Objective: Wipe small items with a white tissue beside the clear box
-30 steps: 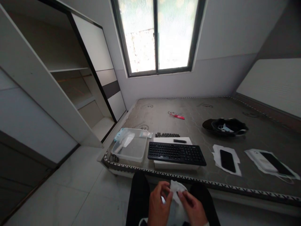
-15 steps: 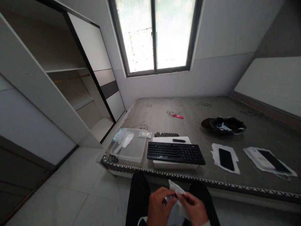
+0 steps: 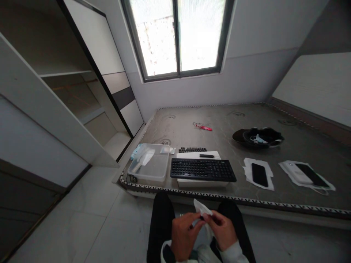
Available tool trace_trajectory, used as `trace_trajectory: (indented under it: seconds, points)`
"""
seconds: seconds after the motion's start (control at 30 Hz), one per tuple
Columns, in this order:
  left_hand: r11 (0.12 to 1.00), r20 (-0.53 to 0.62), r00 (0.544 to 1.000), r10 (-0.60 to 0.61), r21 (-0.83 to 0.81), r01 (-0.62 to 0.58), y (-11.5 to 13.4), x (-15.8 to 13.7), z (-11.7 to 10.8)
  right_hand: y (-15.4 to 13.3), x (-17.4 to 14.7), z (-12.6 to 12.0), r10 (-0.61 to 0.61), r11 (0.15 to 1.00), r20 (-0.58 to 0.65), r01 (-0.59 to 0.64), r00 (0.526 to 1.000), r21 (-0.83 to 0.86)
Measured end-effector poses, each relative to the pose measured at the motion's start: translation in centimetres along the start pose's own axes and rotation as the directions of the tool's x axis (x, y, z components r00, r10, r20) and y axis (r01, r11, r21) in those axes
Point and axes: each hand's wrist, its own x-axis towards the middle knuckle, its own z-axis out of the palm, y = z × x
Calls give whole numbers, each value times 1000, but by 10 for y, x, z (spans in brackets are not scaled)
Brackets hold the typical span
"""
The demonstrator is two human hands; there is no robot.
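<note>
In front of my knees, my left hand (image 3: 185,233) is closed, with thumb and index finger pinching a small black piece (image 3: 202,218) that is mostly hidden by the fingertips. My right hand (image 3: 222,231) grips a white wipe (image 3: 201,207) against the same piece, and the fingertips of both hands meet there. One corner of the wipe sticks up above the fingers. Beyond the hands, a black keyboard (image 3: 203,170) rests on a white box (image 3: 203,183) at the mattress edge. Behind it lie several small black keycaps (image 3: 192,149) in rows.
A clear plastic tub (image 3: 153,171) stands left of the keyboard, and a dark slim tool (image 3: 206,156) lies behind it. Rightward are a phone (image 3: 259,174) on white tissue, another device (image 3: 314,174) on tissue, and a black cap (image 3: 259,138). A red packet (image 3: 205,128) lies farther back.
My view has tilted down slightly, so the bed and its things sit higher in the picture. Both hands stay together on the wipe and black piece, with the wipe slightly shifted.
</note>
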Motion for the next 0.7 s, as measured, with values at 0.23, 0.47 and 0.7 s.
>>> trace_trajectory:
  seconds: [0.23, 0.47, 0.7]
  points:
    - [994, 3, 994, 106, 8, -106, -8, -1, 0, 9, 3, 1, 26, 1000, -29, -26, 999, 5]
    - [999, -3, 1000, -19, -49, 19, -7, 2, 4, 6, 4, 2, 124, 981, 25, -126, 992, 148]
    - [992, -7, 997, -83, -96, 82, 1, 8, -1, 4, 3, 0, 185, 939, 107, -208, 977, 275]
